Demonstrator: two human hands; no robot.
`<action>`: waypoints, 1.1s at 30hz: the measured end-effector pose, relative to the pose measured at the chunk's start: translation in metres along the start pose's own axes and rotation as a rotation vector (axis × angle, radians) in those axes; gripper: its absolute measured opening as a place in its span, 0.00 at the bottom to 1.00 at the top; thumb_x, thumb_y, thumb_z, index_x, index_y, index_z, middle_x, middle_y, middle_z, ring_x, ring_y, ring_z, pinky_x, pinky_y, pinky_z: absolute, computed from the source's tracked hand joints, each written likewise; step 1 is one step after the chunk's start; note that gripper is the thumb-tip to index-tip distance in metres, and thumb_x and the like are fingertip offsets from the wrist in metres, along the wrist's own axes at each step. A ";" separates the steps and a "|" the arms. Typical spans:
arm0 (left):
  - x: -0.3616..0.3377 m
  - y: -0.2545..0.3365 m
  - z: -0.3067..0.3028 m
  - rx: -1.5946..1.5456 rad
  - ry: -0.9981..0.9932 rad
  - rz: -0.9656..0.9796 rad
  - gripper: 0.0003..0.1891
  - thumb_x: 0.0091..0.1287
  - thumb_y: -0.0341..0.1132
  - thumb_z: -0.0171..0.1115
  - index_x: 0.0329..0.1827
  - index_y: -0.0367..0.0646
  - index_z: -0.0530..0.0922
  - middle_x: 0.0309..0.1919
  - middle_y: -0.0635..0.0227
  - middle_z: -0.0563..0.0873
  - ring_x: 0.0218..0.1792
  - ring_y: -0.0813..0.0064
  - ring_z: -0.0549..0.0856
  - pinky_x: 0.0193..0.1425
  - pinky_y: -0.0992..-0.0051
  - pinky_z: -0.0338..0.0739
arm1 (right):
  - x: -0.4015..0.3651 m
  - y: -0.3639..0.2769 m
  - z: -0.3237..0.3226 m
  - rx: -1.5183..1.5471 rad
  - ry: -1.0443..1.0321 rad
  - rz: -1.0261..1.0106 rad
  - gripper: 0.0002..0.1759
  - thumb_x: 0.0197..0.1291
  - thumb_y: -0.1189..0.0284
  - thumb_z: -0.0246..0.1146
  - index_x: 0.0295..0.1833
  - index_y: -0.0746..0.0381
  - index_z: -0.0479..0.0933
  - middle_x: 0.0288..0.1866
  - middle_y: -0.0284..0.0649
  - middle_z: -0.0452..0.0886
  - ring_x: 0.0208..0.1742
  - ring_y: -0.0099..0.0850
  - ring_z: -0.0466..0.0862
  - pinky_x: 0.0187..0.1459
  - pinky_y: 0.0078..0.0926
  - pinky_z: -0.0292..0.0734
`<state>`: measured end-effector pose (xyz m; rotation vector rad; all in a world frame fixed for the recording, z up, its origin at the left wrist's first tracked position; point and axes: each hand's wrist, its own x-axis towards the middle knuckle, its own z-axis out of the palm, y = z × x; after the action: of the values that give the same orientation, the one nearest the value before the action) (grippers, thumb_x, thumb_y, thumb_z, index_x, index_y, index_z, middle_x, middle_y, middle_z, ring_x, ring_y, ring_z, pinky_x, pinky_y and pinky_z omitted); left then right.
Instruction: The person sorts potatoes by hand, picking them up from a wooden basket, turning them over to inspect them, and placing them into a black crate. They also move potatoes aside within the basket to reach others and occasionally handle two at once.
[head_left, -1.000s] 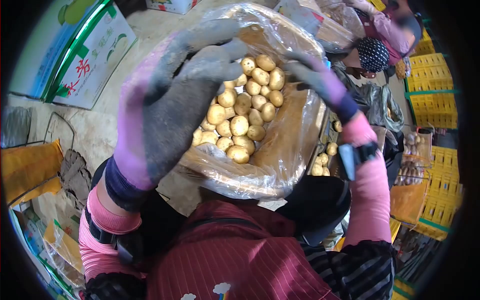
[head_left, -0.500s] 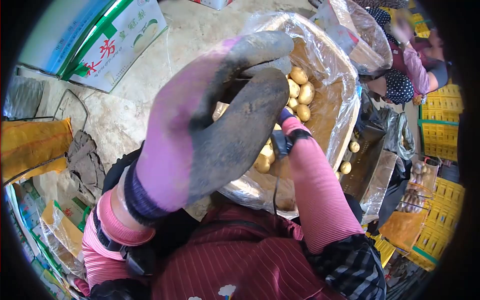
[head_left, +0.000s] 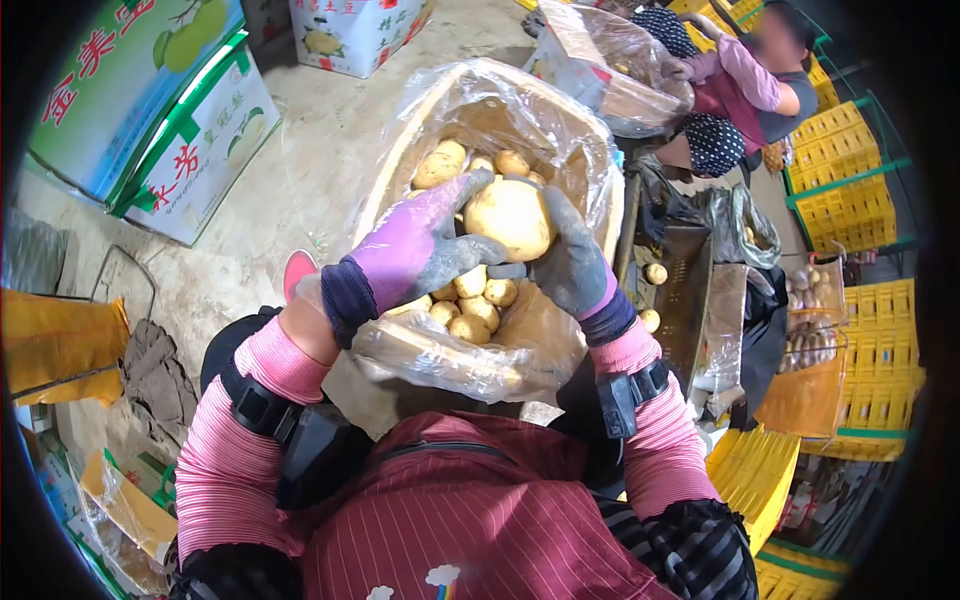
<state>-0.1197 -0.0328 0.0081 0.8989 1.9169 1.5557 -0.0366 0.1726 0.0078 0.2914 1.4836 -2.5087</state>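
Observation:
A large pale-yellow potato (head_left: 510, 218) is gripped from both sides above the open carton. My left hand (head_left: 428, 242), in a purple glove with a grey coated palm, curls its fingers and thumb against the potato's left side. On the opposite side, my right hand (head_left: 575, 255) wears a matching glove and wraps the potato's right edge. Below them stands a carton (head_left: 590, 150) lined with a clear plastic bag (head_left: 410, 345). Several smaller potatoes (head_left: 470, 328) lie inside it, partly hidden by my hands.
Printed cartons (head_left: 190, 165) are stacked at the left. To the right is a dark trough (head_left: 685, 285) with loose potatoes (head_left: 655, 273). Another person (head_left: 745, 95) sits by a second lined carton (head_left: 610, 75). Yellow crates (head_left: 845, 175) line the right side.
My left hand has dropped from close to the camera down to the carton. Both hands now hold the large potato together, and the view has shifted.

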 end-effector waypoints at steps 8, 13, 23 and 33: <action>0.005 0.004 0.012 -0.062 0.129 0.000 0.18 0.76 0.35 0.59 0.66 0.37 0.78 0.54 0.61 0.87 0.52 0.74 0.86 0.59 0.74 0.80 | -0.069 -0.054 -0.093 -0.523 0.331 -0.170 0.31 0.72 0.56 0.60 0.72 0.65 0.69 0.61 0.43 0.82 0.55 0.33 0.86 0.55 0.32 0.84; 0.005 0.003 0.000 0.110 0.188 0.228 0.19 0.76 0.34 0.58 0.67 0.36 0.77 0.59 0.61 0.85 0.57 0.72 0.85 0.62 0.73 0.79 | -0.116 -0.033 -0.300 -0.670 0.663 0.327 0.25 0.65 0.64 0.67 0.65 0.62 0.76 0.54 0.40 0.84 0.51 0.32 0.85 0.52 0.30 0.83; -0.001 0.011 0.003 -0.066 0.180 0.257 0.21 0.71 0.25 0.65 0.66 0.33 0.76 0.50 0.58 0.87 0.47 0.74 0.87 0.53 0.74 0.81 | -0.007 -0.081 -0.197 -1.206 0.520 -0.421 0.24 0.69 0.72 0.62 0.70 0.62 0.75 0.63 0.42 0.83 0.60 0.23 0.82 0.62 0.23 0.75; -0.014 0.016 -0.031 0.266 0.111 0.225 0.22 0.69 0.25 0.64 0.66 0.33 0.76 0.56 0.49 0.86 0.57 0.56 0.87 0.62 0.65 0.79 | 0.178 0.090 -0.191 -2.235 -0.016 0.895 0.30 0.60 0.57 0.64 0.70 0.45 0.77 0.66 0.41 0.83 0.65 0.39 0.83 0.63 0.42 0.79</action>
<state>-0.1304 -0.0616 0.0301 1.1988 2.2034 1.5237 -0.1701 0.2838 -0.2070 0.2833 2.2126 0.4179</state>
